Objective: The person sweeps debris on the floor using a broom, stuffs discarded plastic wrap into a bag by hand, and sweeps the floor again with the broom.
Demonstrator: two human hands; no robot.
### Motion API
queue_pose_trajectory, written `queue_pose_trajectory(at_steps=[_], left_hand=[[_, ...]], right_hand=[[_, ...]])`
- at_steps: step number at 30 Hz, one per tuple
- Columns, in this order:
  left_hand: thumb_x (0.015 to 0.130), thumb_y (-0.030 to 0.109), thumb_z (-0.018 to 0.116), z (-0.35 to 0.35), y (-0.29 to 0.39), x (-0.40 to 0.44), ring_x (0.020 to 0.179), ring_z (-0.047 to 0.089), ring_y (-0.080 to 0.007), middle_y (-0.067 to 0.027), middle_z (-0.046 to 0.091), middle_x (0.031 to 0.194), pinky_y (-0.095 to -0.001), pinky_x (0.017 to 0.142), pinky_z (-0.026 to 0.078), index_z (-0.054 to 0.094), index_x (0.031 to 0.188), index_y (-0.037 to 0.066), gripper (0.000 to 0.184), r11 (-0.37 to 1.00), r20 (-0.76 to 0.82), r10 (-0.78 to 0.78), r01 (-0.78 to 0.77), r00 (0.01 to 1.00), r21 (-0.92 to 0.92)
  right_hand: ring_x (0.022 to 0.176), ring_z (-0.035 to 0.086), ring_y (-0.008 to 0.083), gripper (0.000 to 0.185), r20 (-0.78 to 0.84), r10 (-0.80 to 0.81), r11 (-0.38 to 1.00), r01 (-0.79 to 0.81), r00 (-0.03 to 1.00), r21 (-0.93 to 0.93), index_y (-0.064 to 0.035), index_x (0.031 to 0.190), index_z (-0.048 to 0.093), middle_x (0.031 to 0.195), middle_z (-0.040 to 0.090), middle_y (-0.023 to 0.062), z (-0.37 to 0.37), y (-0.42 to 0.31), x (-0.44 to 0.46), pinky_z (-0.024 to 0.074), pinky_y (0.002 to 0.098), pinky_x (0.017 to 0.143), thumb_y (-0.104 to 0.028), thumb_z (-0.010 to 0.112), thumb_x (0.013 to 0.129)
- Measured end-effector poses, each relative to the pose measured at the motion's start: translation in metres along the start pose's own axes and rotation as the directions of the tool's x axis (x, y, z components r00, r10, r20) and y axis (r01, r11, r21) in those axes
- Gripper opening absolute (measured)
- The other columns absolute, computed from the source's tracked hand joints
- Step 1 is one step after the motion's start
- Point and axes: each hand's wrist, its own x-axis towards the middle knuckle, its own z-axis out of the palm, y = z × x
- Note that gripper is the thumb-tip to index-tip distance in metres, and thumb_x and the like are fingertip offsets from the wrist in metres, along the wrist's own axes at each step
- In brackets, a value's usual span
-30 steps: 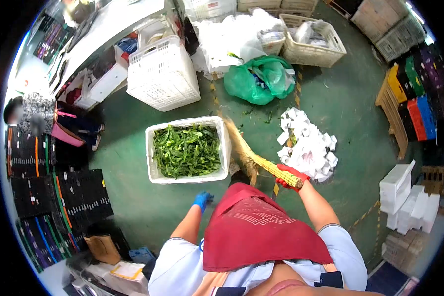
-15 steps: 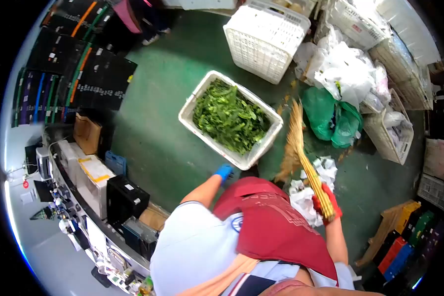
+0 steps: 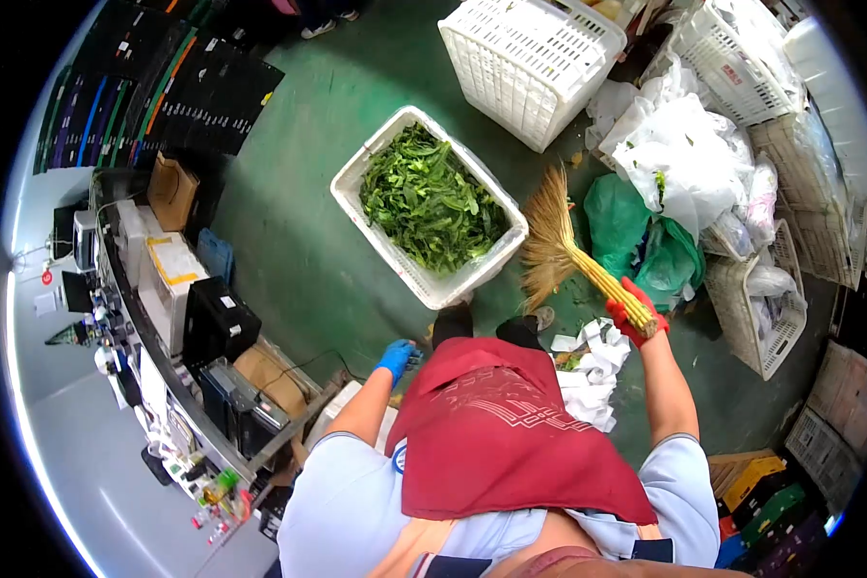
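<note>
My right hand (image 3: 637,313), in a red glove, is wrapped round the handle end of a straw broom (image 3: 592,270). The broom's fanned bristles (image 3: 547,236) point forward and left, beside the corner of a white plastic crate (image 3: 382,249). Leafy greens (image 3: 433,202) fill much of that crate on the floor ahead of me. At my left side hangs my left hand (image 3: 396,360) in a blue glove, holding nothing, with its fingers loosely extended and partly hard to see. Crumpled white paper or plastic (image 3: 592,371) with green scraps lies below the broom handle.
A tall white crate (image 3: 525,82) stands ahead. To the right are a green plastic bag (image 3: 612,212), white plastic bags (image 3: 684,159) and a tilted crate (image 3: 756,318). Black crates (image 3: 202,101) are stacked far left, with boxes (image 3: 220,323) along the left. Another person's feet (image 3: 320,29) show at the top.
The broom's bristle end has swung left toward the crate of greens, and my right hand has moved forward. My left hand has drawn back from the crate. The view has shifted.
</note>
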Motion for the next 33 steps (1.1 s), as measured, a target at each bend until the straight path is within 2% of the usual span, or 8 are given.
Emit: queue_pose_trajectory(at_steps=[3,8,11,13,19,26,31,33], left_hand=[[0.086,0.028,0.05,0.043,0.007,-0.006,0.057,0.054,-0.0118,-0.0038,0.062,0.078,-0.0263,0.052,0.043,0.054,0.097,0.012,0.02,0.996,0.077,0.084,-0.086,0.994,0.031],[0.086,0.025,0.048,0.086,0.009,-0.008,0.06,0.055,-0.0142,-0.0045,0.062,0.075,-0.0288,0.056,0.045,0.053,0.093,0.01,0.017,0.984,0.044,0.106,-0.099,0.993,-0.148],[0.086,0.028,0.047,0.103,0.0,-0.009,0.061,0.055,-0.0144,-0.0043,0.062,0.075,-0.029,0.057,0.045,0.055,0.089,0.01,0.02,0.987,0.025,0.097,-0.093,0.995,-0.133],[0.086,0.026,0.047,0.105,0.002,-0.014,0.064,0.056,-0.0146,-0.0042,0.062,0.077,-0.0292,0.057,0.045,0.055,0.091,0.011,0.017,0.994,0.064,0.102,-0.099,0.993,-0.054],[0.085,0.025,0.048,0.109,0.005,-0.039,0.064,0.056,-0.0152,-0.0041,0.062,0.079,-0.0299,0.06,0.045,0.054,0.093,0.012,0.016,0.955,-0.061,0.094,-0.107,0.994,-0.278],[0.086,0.025,0.048,0.107,-0.02,-0.024,0.069,0.061,-0.0169,-0.0061,0.064,0.08,-0.0298,0.061,0.047,0.053,0.092,0.011,0.016,0.954,-0.036,0.018,-0.028,0.999,-0.298],[0.085,0.024,0.048,0.106,-0.012,-0.031,0.07,0.06,-0.0178,-0.0074,0.063,0.087,-0.03,0.06,0.047,0.054,0.098,0.01,0.02,0.995,-0.014,0.033,-0.034,0.999,-0.095],[0.085,0.023,0.048,0.096,-0.011,-0.035,0.07,0.06,-0.0178,-0.0071,0.063,0.086,-0.0301,0.06,0.047,0.054,0.101,0.011,0.021,0.997,-0.023,0.055,-0.056,0.998,-0.05]], right_hand=[[0.051,0.052,0.0202,0.04,-0.066,0.066,0.985,-0.054,0.996,0.165,-0.0108,0.107,0.05,0.07,0.054,0.0163,0.0,0.008,-0.038,0.0454,0.0282,0.043,-0.044,0.049,0.085],[0.049,0.051,0.018,0.039,-0.043,0.07,0.996,-0.072,0.997,-0.049,-0.0111,0.101,0.051,0.069,0.053,0.013,0.034,0.032,-0.082,0.044,0.0274,0.041,-0.046,0.048,0.084],[0.051,0.052,0.0195,0.043,0.034,0.266,0.964,-0.265,0.963,-0.028,-0.0109,0.109,0.05,0.074,0.053,0.0154,0.024,-0.016,-0.054,0.0444,0.0276,0.041,-0.047,0.045,0.086],[0.054,0.054,0.0202,0.045,0.045,0.239,0.971,-0.24,0.97,0.014,-0.0093,0.11,0.05,0.073,0.054,0.0157,0.014,-0.038,-0.026,0.0457,0.0282,0.042,-0.047,0.045,0.086],[0.051,0.05,0.0173,0.044,-0.009,0.113,0.981,-0.11,0.994,0.159,-0.0078,0.105,0.051,0.067,0.051,0.0111,-0.038,-0.026,-0.038,0.0429,0.0268,0.042,-0.047,0.047,0.085],[0.054,0.053,0.0206,0.049,0.299,-0.02,0.988,-0.027,0.954,0.153,-0.0038,0.11,0.048,0.067,0.051,0.0144,0.006,-0.025,-0.059,0.047,0.0309,0.049,-0.047,0.042,0.087],[0.061,0.055,0.0238,0.047,0.482,-0.071,0.984,-0.02,0.873,0.18,-0.0034,0.119,0.041,0.085,0.053,0.0177,0.022,-0.085,0.022,0.0499,0.0329,0.056,-0.038,0.047,0.088],[0.063,0.056,0.0241,0.048,0.417,-0.197,0.944,0.056,0.888,0.325,-0.0035,0.121,0.04,0.09,0.053,0.0186,0.015,-0.092,0.035,0.0501,0.0323,0.057,-0.035,0.049,0.087]])
